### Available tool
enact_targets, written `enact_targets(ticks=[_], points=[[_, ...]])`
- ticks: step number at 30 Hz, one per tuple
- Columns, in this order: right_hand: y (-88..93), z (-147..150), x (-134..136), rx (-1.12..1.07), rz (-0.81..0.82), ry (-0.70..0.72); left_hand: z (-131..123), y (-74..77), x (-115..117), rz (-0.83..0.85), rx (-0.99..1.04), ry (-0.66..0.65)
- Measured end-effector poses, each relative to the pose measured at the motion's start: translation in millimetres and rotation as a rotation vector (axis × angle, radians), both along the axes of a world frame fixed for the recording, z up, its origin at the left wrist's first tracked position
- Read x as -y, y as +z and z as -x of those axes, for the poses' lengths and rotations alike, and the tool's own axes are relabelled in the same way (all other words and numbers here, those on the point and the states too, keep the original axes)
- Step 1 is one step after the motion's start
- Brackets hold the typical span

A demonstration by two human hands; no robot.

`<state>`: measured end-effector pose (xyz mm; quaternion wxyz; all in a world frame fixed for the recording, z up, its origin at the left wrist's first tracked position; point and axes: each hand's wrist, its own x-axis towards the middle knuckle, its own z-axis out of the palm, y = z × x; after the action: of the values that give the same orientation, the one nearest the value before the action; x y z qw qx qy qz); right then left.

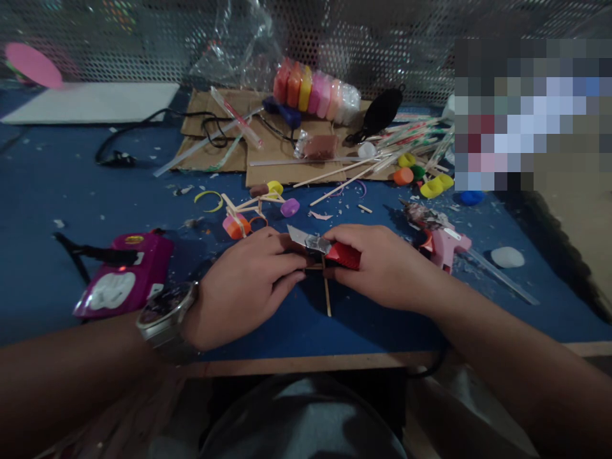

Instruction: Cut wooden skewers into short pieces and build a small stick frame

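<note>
R hand [380,264] wrapped round red cutter [345,255], handle part-hidden. L hand [246,284] pinches crossed sticks [327,296], one end covered, joint unclear.

Your right grip [382,264] hides the rear of the red-handled cutter [345,255]. Your left grip [246,287] covers one end of the crosswise stick [314,268]. Your watch dial [166,301]: too dim and blurred to read. Print on the yellow label [134,240]: too small. Mosaic patch [516,121] masks the upper right; brown board [574,236] below it runs off frame right. Your forearms [511,363] are cut off at the sides.
</note>
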<state>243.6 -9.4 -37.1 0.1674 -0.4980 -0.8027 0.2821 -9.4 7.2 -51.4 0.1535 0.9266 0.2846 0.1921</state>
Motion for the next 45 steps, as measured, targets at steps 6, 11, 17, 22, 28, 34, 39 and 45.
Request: enact_targets(ticks=[6,11,17,22,28,34,39,45], points=[[0.1,0.1,0.5,0.001,-0.017,0.002,-0.1,0.2,-0.8,-0.012,-0.001,-0.005],[0.4,-0.1,0.7,0.009,-0.016,0.005,-0.3,0.3,-0.1,-0.006,0.001,-0.01],[-0.4,-0.7,0.8,0.004,-0.017,0.009,-0.6,1.2,-0.5,-0.005,0.002,-0.006],[-0.6,-0.7,1.2,0.002,-0.021,0.011,0.4,1.4,-0.5,0.004,-0.001,-0.002],[-0.8,-0.5,0.9,0.006,-0.017,0.009,0.8,-0.2,-0.9,0.003,0.005,-0.002],[-0.7,0.0,1.1,0.001,-0.022,0.017,0.0,0.4,-0.8,0.009,0.0,-0.006],[-0.9,0.2,1.6,0.0,-0.024,0.017,-0.2,-0.7,-0.7,-0.002,0.013,-0.01],[-2.6,-0.9,1.8,0.001,-0.008,0.007,0.2,-1.8,0.5,0.002,0.015,0.008]])
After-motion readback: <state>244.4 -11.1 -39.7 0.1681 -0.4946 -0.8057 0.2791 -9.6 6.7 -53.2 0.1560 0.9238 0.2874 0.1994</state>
